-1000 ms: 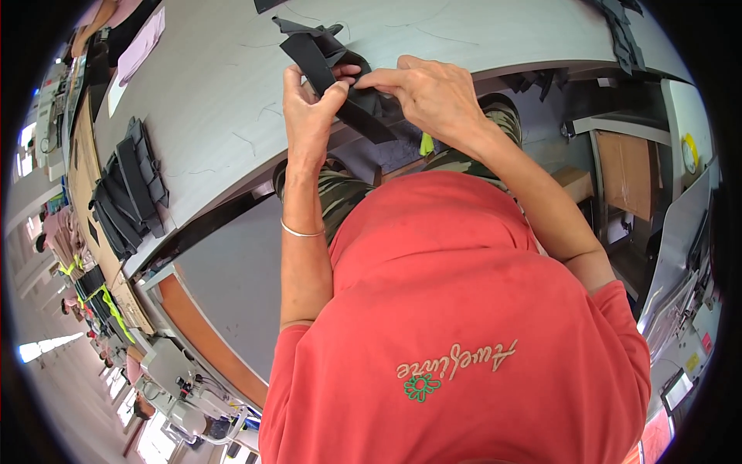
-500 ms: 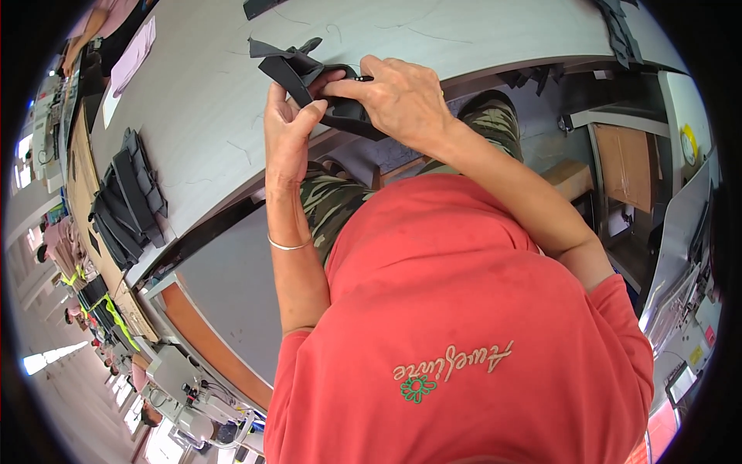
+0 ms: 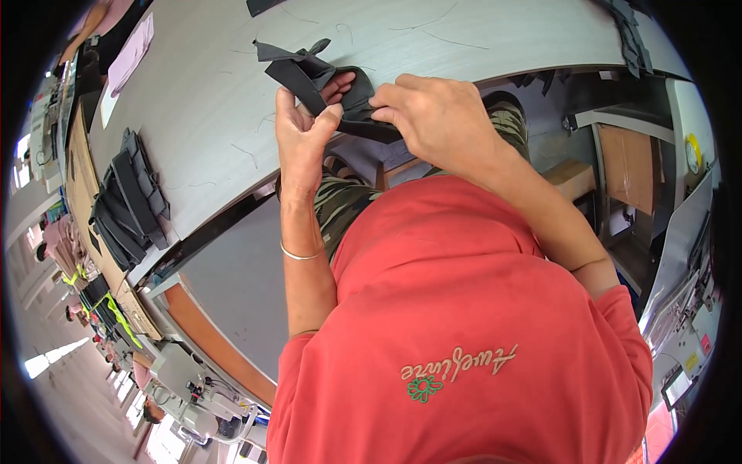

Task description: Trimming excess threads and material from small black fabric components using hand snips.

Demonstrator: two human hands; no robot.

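Note:
A dark grey piece of sewn fabric (image 3: 300,79), folded and strap-like with loose ends, is held up at the near edge of the table. My left hand (image 3: 303,147) grips its left part, thumb in front and fingertips showing through the fold behind. At the right part of the fabric, my right hand (image 3: 448,120) has its thumb and fingers closed in a pinch on the edge. Whether anything else is tucked in my right hand cannot be seen.
A stack of dark grey fabric pieces (image 3: 127,201) lies at the table's left end. Pink cloth (image 3: 131,58) lies farther back. More dark pieces (image 3: 627,39) hang over the right edge. Loose threads dot the pale tabletop (image 3: 209,100). A cardboard box (image 3: 568,179) sits below, right.
My right hand has drawn back to the right, out of the fabric fold, and now pinches its edge. A small dark item at its fingers no longer shows. The left hand shifted slightly right.

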